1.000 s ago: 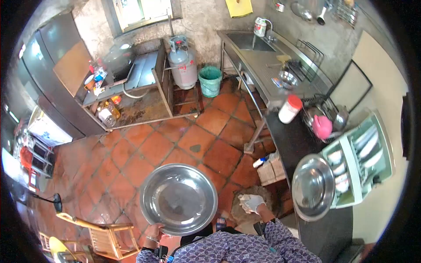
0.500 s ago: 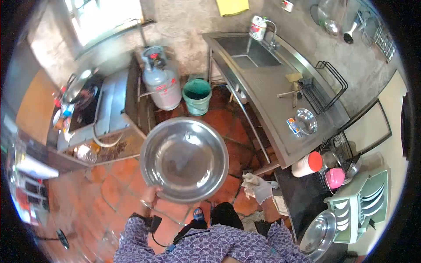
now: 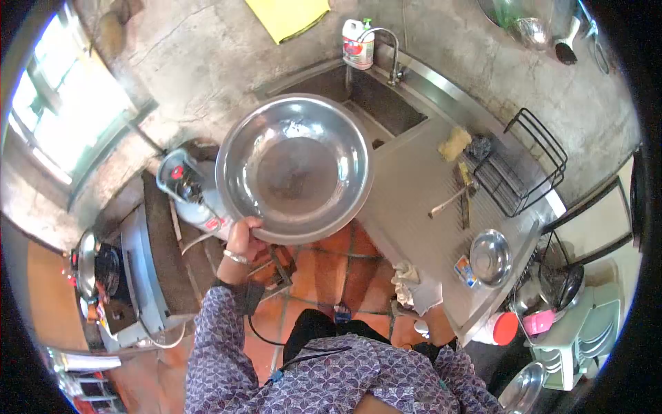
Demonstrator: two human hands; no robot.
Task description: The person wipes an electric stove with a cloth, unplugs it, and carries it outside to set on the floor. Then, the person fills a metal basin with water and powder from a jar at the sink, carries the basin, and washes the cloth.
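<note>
My left hand [image 3: 246,238] grips the near rim of a large, wide stainless-steel basin [image 3: 298,176], with the thumb over the rim. Nothing lies inside the basin, which is raised in front of me and overlaps the sink's left side in view. Low on the right, beside the counter's front edge, my right hand [image 3: 425,298] looks pale and washed out. It is closed around a crumpled beige cloth [image 3: 405,274]. A sleeve of patterned purple fabric covers each arm.
Ahead is a steel sink [image 3: 386,114] with a tap [image 3: 395,65] and a detergent jug [image 3: 357,48]. Its drainboard [image 3: 407,186] holds a sponge [image 3: 455,145], brushes, a black rack [image 3: 520,165] and a small metal bowl [image 3: 491,257]. A gas cylinder [image 3: 200,207] and stove [image 3: 114,276] stand left.
My left hand has lifted the basin upward and forward toward the sink. The view has shifted closer to the sink, and my right hand still has the cloth beside the counter.
</note>
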